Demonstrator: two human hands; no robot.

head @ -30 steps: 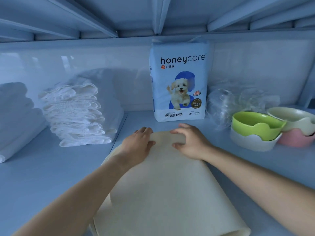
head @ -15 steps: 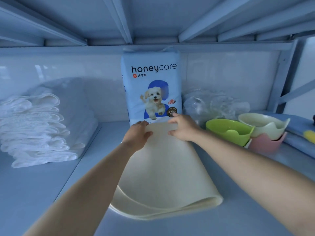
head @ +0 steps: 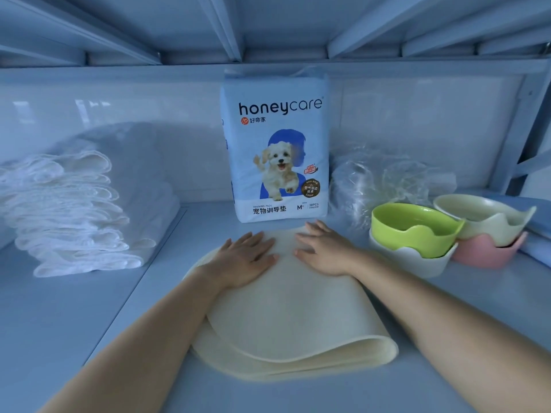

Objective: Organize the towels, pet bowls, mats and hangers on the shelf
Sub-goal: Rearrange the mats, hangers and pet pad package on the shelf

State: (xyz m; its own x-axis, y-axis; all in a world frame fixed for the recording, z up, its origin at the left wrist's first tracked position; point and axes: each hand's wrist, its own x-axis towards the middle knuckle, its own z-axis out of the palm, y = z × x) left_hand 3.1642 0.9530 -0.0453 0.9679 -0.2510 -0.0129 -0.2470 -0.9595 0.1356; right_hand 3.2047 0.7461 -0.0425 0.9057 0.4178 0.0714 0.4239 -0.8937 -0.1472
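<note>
At frame left the towels (head: pixel 74 216) leave bare shelf (head: pixel 89 308) before my mat (head: pixel 286 317) at lower centre, where my left hand (head: pixel 243 260) and right hand (head: pixel 323 253) lie flat, fingers spread, gripping nothing, bowls (head: pixel 414 231) just right.

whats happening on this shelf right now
A person is tidying a shelf. Both hands, left hand and right hand, lie flat with open palms on a folded cream mat in front of a pack of pet training pads. A stack of white towels sits to the left. To the right, pet bowls are nested in two stacks, a green bowl topping the nearer one.
</note>
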